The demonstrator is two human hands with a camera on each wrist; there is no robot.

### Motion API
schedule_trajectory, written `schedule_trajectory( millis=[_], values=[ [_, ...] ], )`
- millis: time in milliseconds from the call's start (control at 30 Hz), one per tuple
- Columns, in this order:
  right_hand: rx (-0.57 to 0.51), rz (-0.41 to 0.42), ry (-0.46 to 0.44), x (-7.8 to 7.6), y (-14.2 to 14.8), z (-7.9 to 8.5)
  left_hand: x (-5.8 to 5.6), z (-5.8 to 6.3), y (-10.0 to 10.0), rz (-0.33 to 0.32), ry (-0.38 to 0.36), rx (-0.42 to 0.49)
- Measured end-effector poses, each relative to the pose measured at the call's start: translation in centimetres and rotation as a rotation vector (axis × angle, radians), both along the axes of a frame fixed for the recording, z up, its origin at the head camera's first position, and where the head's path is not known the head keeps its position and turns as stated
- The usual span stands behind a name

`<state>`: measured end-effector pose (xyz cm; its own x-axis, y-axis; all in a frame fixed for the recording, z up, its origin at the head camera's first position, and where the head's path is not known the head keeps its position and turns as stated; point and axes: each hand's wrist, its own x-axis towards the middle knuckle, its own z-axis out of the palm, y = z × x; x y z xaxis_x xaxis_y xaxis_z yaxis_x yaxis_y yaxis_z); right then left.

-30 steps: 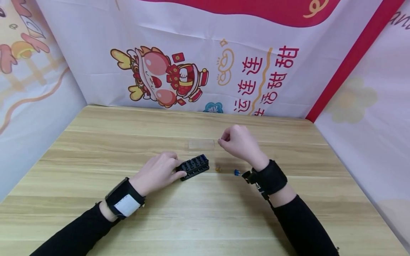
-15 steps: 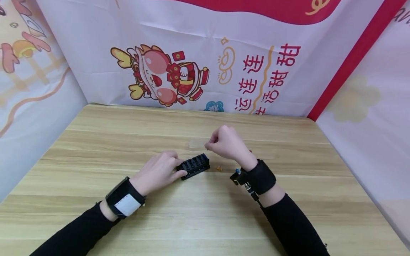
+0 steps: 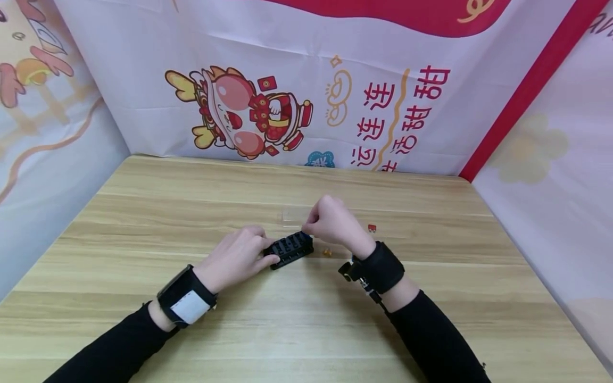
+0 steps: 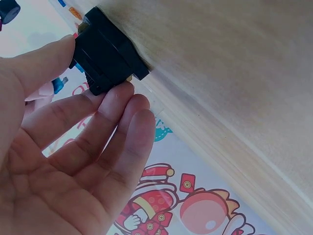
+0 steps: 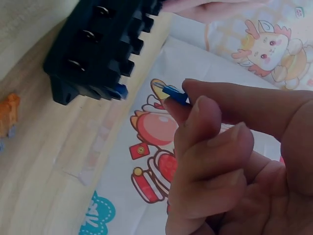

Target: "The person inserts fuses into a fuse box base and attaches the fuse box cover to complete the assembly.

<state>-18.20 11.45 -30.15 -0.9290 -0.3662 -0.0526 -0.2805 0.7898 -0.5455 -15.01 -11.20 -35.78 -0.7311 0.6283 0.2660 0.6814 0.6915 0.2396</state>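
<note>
My left hand holds the near left end of a black fuse box on the table, thumb on one side and fingers on the other. In the left wrist view its thumb and fingertips press the dark block. My right hand is at the box's far right corner. Between thumb and forefinger it pinches a small blue blade fuse, metal prong pointing toward the box. A bit of blue shows at the box's end slot. In the head view the fingers hide the pinched fuse.
A clear plastic cover lies behind the box, partly hidden by my right hand. An orange blade fuse lies right of the box, and a red one farther right. A printed cloth hangs behind the table.
My right hand has moved left and down toward me, from beside the clear cover to the box's corner. The red fuse has come into sight behind it. My left hand keeps its hold.
</note>
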Motion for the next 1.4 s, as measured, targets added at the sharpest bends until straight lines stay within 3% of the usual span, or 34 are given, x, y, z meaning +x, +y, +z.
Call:
schedule_trajectory(
  millis=[1067, 1400],
  values=[
    [0.019, -0.041, -0.013, -0.1, -0.8, -0.5, 0.0, 0.2, -0.1, 0.015, -0.016, 0.007],
    [0.057, -0.091, -0.042, -0.1, -1.4, -0.6, 0.1, 0.3, 0.0, 0.030, -0.028, 0.001]
  ],
)
